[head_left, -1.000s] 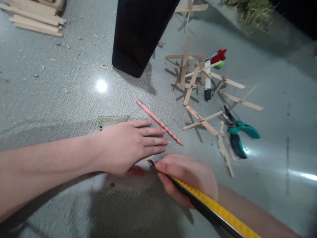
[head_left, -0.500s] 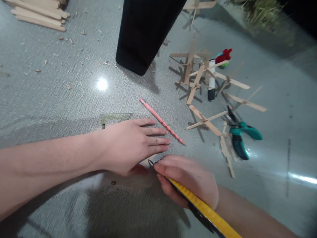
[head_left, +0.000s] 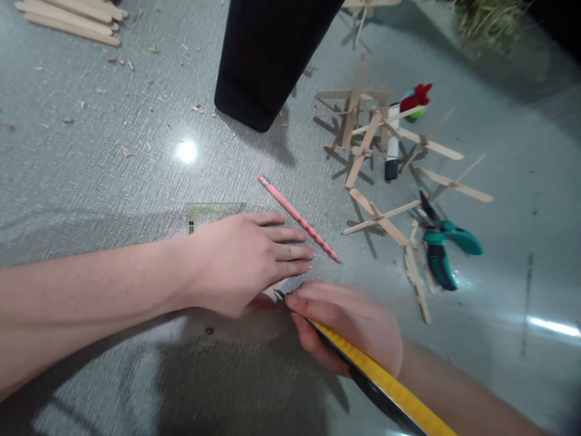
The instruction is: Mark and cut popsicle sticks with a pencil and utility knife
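Note:
My left hand [head_left: 249,260] lies flat, palm down, over a clear ruler [head_left: 213,209] and a wooden piece [head_left: 278,284] that mostly hides beneath it. A yellow and black utility knife [head_left: 385,378] is gripped in my right hand [head_left: 345,327], its dark blade tip against the wood beside my left thumb. Just beyond the left fingertips lies a pink pencil [head_left: 299,219].
A black object [head_left: 272,60] stands at the top middle. Joined wooden sticks [head_left: 379,217], a white marker [head_left: 393,142] and green-handled pliers [head_left: 438,254] lie at the right. Craft sticks [head_left: 72,27] are stacked top left. Dry grass [head_left: 490,21] is at the top right.
The view has shifted slightly, so most things appear a little higher and further right. The knife tip has moved slightly along beside the left thumb; both hands keep their hold.

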The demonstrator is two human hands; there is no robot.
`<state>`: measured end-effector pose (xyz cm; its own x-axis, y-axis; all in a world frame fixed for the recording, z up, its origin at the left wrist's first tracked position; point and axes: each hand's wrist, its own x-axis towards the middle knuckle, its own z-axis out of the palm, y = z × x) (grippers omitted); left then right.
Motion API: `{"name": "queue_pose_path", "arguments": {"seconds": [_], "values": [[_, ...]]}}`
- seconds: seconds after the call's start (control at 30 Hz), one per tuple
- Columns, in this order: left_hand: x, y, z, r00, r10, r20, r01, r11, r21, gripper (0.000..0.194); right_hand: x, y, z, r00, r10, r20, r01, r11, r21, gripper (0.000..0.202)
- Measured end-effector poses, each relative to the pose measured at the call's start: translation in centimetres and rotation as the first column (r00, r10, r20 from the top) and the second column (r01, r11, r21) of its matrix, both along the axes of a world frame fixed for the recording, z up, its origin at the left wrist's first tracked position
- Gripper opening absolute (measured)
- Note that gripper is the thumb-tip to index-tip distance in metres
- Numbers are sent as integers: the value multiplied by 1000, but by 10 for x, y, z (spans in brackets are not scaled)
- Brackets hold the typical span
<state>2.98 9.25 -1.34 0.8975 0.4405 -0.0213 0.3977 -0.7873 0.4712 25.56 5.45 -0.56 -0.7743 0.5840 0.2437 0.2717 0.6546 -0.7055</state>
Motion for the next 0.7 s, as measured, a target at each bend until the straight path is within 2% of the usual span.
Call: {"name": "queue_pose_path", "arguments": {"seconds": [0.17,0.47,0.7], "values": [[0,0,-2,999,7,46,-8,1000,15,62,2,1,0,999,-24,-30,24,1000,-6,33],[1,0,-1,1000,-2,20,1,1000,17,65,1,1,-1,1000,-23,-3,23,1000,12,35],[1,0,-3,996,9,85,-11,1000,26,61,-2,1,-1,1000,-3,-10,3,1000,15,41]]}}
